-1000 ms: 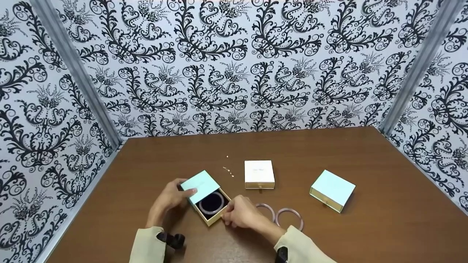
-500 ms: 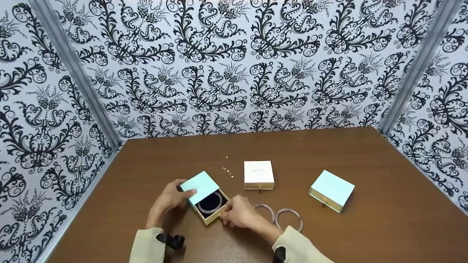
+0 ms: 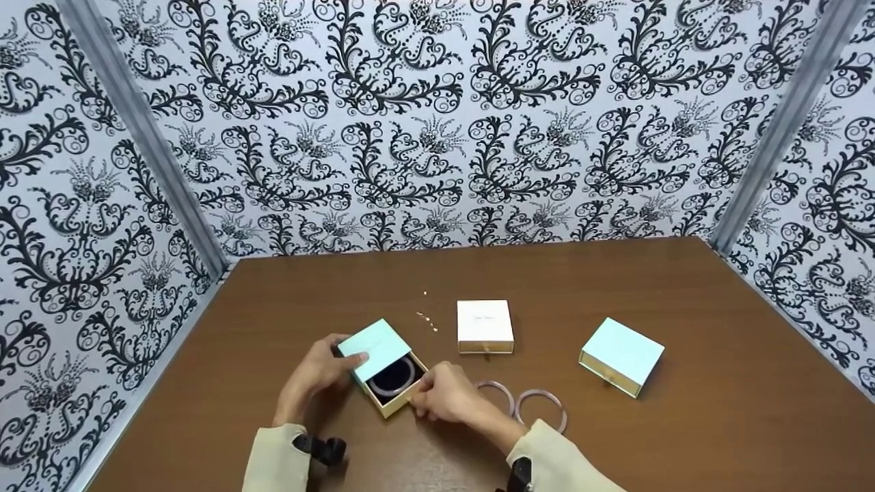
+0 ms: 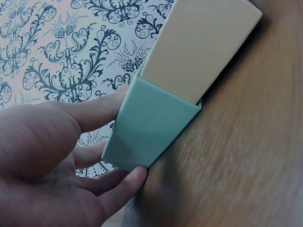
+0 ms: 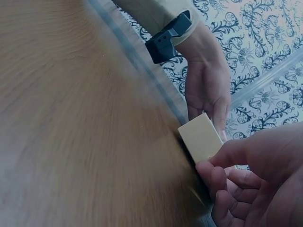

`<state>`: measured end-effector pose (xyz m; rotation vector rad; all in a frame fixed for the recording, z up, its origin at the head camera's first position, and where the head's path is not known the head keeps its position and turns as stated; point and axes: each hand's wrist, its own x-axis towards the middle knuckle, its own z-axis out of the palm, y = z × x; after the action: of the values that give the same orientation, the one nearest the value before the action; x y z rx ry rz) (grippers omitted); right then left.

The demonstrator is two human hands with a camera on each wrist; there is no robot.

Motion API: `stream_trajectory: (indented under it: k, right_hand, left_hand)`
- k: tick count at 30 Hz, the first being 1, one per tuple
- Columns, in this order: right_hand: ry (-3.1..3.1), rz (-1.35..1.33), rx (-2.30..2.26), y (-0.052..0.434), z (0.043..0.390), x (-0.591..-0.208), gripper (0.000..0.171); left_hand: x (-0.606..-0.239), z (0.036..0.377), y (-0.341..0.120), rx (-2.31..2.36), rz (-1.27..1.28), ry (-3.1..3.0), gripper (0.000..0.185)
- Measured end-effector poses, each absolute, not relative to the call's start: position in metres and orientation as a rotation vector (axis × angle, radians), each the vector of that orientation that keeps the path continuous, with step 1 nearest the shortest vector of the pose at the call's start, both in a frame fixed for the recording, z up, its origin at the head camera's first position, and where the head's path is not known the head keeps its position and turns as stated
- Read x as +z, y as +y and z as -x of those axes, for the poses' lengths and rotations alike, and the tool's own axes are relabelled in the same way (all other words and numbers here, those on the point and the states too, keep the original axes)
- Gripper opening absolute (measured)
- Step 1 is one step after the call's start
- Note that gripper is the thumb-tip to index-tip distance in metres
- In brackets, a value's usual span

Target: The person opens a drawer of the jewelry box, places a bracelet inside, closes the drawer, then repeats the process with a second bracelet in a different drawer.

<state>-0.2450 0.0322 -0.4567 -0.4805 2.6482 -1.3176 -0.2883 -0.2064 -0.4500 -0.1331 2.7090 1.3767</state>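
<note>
Left hand: the left hand (image 3: 316,372) holds the pale teal cardboard sleeve (image 3: 374,349) of the small sliding gift box, fingers (image 4: 102,109) wrapped along its sides, steadying it on the brown wooden desk (image 3: 683,424).
Right hand: the right hand (image 3: 444,396) has its fingers (image 5: 214,177) curled against the front end of the cream cardboard drawer (image 3: 400,400), pinching it.
Drawer contents: a pale pink round bangle (image 3: 392,383) lies on the dark lining inside the drawer, partly under the sleeve.
Change: compared with a second ago, the drawer stands less far out and the right hand is closer to the sleeve; less of the bangle shows. The box looks to be closing over the bangle, about halfway in.
Nearby: two more pale pink bangles (image 3: 540,408) lie on the desk just beside the right wrist.
Further off: a closed white square box (image 3: 485,325) and a closed pale teal square box (image 3: 622,355) sit apart; a thin gold chain (image 3: 428,318) lies behind the open box.
</note>
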Motion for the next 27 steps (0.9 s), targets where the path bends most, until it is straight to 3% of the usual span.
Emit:
stream_trajectory:
  k: [27]
  right_hand:
    - [2.676,0.45,-1.29,0.0274,0.25,-0.4596,0.023]
  left_hand:
    - [-0.4497,0.2869,-0.206,1.403,0.114,2.712,0.058]
